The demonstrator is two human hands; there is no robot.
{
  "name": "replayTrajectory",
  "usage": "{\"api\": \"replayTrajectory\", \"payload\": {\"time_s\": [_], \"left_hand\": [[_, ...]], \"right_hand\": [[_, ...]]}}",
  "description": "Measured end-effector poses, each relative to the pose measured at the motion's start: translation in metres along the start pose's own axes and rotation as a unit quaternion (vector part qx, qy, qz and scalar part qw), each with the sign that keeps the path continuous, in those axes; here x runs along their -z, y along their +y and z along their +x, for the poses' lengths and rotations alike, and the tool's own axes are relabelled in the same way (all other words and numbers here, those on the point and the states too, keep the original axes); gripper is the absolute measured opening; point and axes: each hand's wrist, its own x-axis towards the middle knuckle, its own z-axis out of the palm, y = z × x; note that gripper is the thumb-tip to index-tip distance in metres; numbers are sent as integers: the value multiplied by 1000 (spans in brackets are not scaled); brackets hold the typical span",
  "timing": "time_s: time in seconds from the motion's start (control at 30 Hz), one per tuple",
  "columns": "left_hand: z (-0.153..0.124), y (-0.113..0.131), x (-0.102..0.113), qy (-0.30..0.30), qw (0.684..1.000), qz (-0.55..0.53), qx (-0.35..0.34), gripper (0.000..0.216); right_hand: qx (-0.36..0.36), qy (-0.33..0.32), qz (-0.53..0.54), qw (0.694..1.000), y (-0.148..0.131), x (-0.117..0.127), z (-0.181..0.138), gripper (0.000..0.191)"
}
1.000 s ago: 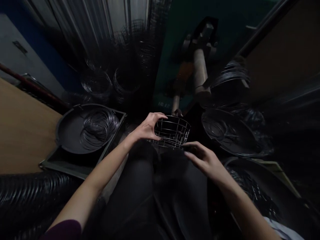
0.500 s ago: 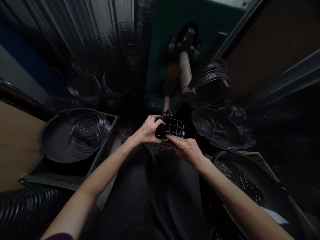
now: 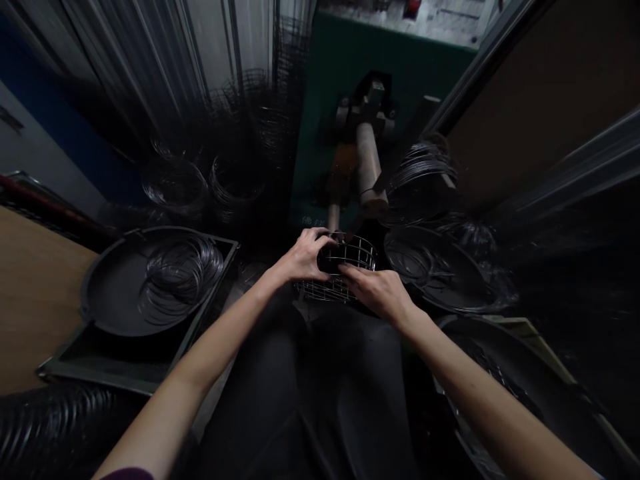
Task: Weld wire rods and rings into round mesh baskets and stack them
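Observation:
A round wire basket [image 3: 361,252] of thin metal rods is held above my knees, at the lower end of the machine's electrode arms. My left hand [image 3: 307,257] grips its left side, thumb and fingers curved around the wires. From the right, my right hand [image 3: 373,288] holds the near rim, fingers pressed together on the wire. Just beyond the basket, the lower arm [image 3: 334,217] of the machine comes down close to its far side; whether they touch is hidden. The thicker upper arm [image 3: 369,163] stands above it.
A green machine [image 3: 320,100] stands ahead. On the left, a black basin [image 3: 107,293] holds wire rings [image 3: 183,273]. Two more dark basins sit to the right, the farther basin [image 3: 460,293] with wire pieces. Stacked wire rings [image 3: 425,163] hang beside the machine.
The basket and both hands have shifted slightly right, and the basket has tilted or turned a little. My view has tipped up, showing more of the machine's top.

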Motion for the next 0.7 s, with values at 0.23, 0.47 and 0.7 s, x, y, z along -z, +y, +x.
{"api": "replayTrajectory", "payload": {"time_s": [0.23,0.47,0.7], "left_hand": [[7,-11,2,-10,1000,-7,-23,65],[13,-16,7,-19,999,-11,-23,65],[30,-26,7,-7,1000,-11,-8,65]], "right_hand": [[-20,-23,26,999,2,1,6,31],[-87,50,69,993,-1,-7,-6,24],[-151,109,105,977,11,-16,10,12]]}}
